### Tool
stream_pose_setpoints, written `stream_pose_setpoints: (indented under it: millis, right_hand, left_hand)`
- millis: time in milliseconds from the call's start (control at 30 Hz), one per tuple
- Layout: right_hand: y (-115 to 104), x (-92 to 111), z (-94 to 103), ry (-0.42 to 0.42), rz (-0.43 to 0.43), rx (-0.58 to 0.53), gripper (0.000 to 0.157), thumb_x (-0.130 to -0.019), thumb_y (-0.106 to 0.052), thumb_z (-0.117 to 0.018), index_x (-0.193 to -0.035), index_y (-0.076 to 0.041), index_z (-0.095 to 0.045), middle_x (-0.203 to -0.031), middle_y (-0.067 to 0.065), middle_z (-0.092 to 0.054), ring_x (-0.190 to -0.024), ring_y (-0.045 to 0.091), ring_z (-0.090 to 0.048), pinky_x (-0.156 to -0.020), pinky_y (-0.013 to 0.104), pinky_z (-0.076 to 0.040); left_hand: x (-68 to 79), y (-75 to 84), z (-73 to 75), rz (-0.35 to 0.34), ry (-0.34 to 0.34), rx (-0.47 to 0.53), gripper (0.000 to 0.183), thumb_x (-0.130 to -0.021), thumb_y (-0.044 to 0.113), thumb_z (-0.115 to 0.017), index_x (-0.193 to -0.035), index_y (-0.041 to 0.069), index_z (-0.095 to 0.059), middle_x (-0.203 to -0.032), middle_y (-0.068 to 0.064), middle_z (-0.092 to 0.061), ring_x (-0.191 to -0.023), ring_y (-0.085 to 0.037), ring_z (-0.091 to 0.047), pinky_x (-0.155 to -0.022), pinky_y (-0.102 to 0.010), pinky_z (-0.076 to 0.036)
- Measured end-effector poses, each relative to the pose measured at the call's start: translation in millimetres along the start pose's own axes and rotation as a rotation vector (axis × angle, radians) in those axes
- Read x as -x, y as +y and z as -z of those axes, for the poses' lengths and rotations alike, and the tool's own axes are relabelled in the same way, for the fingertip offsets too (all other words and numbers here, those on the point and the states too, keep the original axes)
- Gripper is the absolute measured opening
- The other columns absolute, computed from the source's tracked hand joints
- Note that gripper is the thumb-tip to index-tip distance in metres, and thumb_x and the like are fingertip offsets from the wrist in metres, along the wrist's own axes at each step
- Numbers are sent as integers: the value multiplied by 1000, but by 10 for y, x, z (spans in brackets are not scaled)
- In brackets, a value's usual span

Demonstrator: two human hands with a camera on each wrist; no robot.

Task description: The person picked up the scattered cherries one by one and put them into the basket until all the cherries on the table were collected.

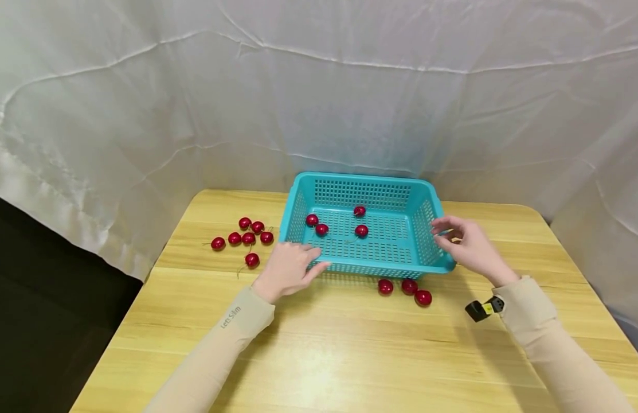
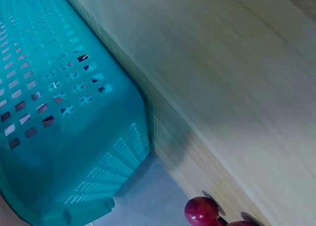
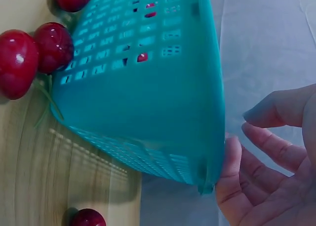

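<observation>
A turquoise basket (image 1: pixel 367 268) with perforated walls stands toward the table's back, several red cherries with stems (image 1: pixel 361 230) inside it. At its front left corner my left hand (image 1: pixel 290 265) grips the rim, fingers over the edge and thumb pointing along the front. In the left wrist view the corner of the basket (image 2: pixel 98 132) hides nearly all of that hand. By the right wall is my right hand (image 1: pixel 468 246), its fingers loosely bent with nothing seen between them. The right wrist view shows one fingertip (image 3: pixel 232 154) right at the rim and the thumb apart from it.
Several cherries (image 1: pixel 249 238) lie in a loose group left of the basket. Three more cherries (image 1: pixel 409 286) lie before its front right corner. Another cherry (image 3: pixel 88 218) sits right of the basket. A pale cloth (image 1: pixel 319 115) hangs behind the wooden table (image 1: pixel 339 350).
</observation>
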State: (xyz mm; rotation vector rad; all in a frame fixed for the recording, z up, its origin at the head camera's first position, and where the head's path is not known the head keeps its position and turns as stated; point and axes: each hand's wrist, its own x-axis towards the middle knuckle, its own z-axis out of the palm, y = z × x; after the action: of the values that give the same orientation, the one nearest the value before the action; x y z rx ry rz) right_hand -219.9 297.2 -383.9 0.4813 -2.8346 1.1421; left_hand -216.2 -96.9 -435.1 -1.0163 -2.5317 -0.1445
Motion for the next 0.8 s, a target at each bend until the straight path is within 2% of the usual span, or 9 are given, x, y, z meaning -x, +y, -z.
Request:
stream_pose_setpoints:
  millis: [133, 267, 367, 467, 567, 633, 733, 800]
  right_hand:
    - [-40, 45, -89, 18, 94, 67, 25, -95, -3, -64, -120, 0, -64, -113, 22, -70, -88, 17, -69, -72, 18, -55]
    - [-124, 100, -232, 29, 235, 149, 24, -93, 0, -65, -116, 2, -66, -108, 18, -72, -85, 25, -72, -71, 29, -59]
    - [-209, 143, -355, 23, 327, 226, 25, -92, -4, -68, -117, 2, -66, -109, 16, -73, -86, 25, -72, -73, 38, -61]
    - [-302, 173, -473, -4, 369, 297, 29, -94, -12, -69, -120, 1, -65, -115, 15, -72, -96, 27, -72, -81, 44, -60]
    - [-391, 181, -575, -43, 376, 334, 35, -95, -20, -69, -123, 0, -65, -120, 15, -71, -107, 31, -70, -90, 48, -58]
    - [-435, 175, -634, -68, 377, 337, 36, -96, -23, -68, -125, -1, -65, -122, 14, -70, -113, 32, -68, -94, 49, -57]
    - [-479, 164, -712, -102, 373, 318, 36, -98, -24, -66, -127, -3, -64, -125, 13, -70, -116, 30, -68, -96, 48, -56]
    - [-490, 162, -756, -117, 370, 315, 35, -99, -24, -65, -128, -4, -64, -126, 11, -70, -117, 29, -67, -97, 47, -56]
  left_hand:
    - [13, 13, 11, 11, -13, 3, 34, -99, 47, -57, -82, 18, -66, -69, 4, -67, -60, -14, -63, -56, -23, -47]
    - [28, 20, 41, 33, -27, 18, 35, -100, 47, -56, -97, 16, -72, -88, -1, -76, -84, -21, -73, -77, -33, -58]
    - [48, 10, 77, 57, -49, 57, 39, -101, 46, -54, -112, 13, -71, -107, -4, -76, -103, -24, -71, -93, -39, -55]
    - [81, -19, 129, 75, -44, 132, 40, -102, 41, -55, -124, 10, -66, -120, -6, -72, -113, -26, -65, -102, -42, -51]
    - [131, -68, 172, 100, 22, 171, 40, -102, 35, -56, -132, 10, -62, -129, -9, -67, -121, -28, -61, -107, -45, -48]
    - [175, -110, 190, 140, 85, 158, 40, -101, 32, -56, -135, 12, -59, -134, -11, -63, -125, -31, -60, -108, -47, -48]
    - [257, -166, 205, 236, 151, 122, 41, -101, 29, -55, -140, 14, -56, -140, -15, -58, -128, -35, -58, -105, -51, -49]
    - [318, -201, 212, 312, 164, 110, 41, -102, 27, -53, -140, 15, -54, -141, -17, -56, -128, -37, -56, -103, -53, -49]
